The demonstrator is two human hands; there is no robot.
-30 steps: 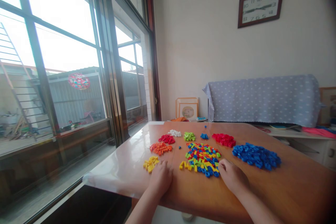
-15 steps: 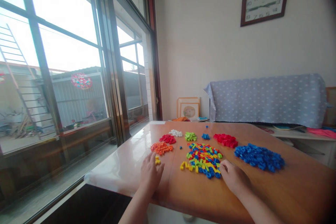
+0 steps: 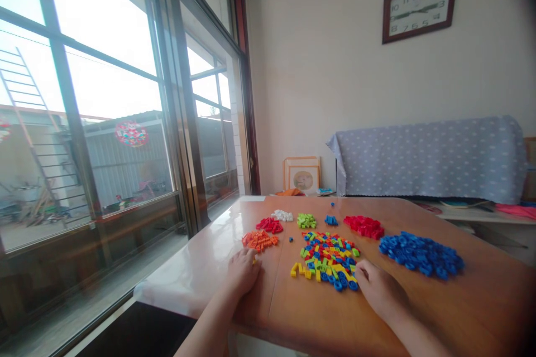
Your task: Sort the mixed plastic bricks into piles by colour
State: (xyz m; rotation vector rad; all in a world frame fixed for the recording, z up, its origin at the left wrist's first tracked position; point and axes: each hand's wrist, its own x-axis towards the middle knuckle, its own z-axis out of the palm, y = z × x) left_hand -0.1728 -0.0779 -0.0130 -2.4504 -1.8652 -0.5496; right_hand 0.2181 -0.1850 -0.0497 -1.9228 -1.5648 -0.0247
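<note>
Along the left side, the wooden tabletop (image 3: 310,312) runs up to a large window (image 3: 117,89), its glossy surface pale with glare, while its near edge slants between the two forearms and its far edge stops short of a patterned grey-blue cloth (image 3: 427,162). Brown surface separates the left hand from the mixed pile, and a wider stretch extends right of the right hand to the near right. The left hand (image 3: 243,270) reaches in from the near left, palm down, fingers pointing far over the yellow pieces (image 3: 254,260), which it mostly hides; whether it grips any, I cannot tell. The right hand (image 3: 379,284) is turned on its side with fingers curled in and thumb close to them, just beside the right edge of the mixed pile (image 3: 329,256); what may sit between its fingertips cannot be made out. That pile, of red, green, yellow and blue pieces, lies between the hands. Sorted heaps rest directly on the wood: orange pieces (image 3: 260,241) just beyond the left hand, dark pink pieces (image 3: 269,225) and white pieces (image 3: 282,215) farther off, light green pieces (image 3: 306,221) and a small blue cluster (image 3: 331,221) at the far middle, red pieces (image 3: 364,227) right of those, and a large blue heap (image 3: 421,255) on the right.
</note>
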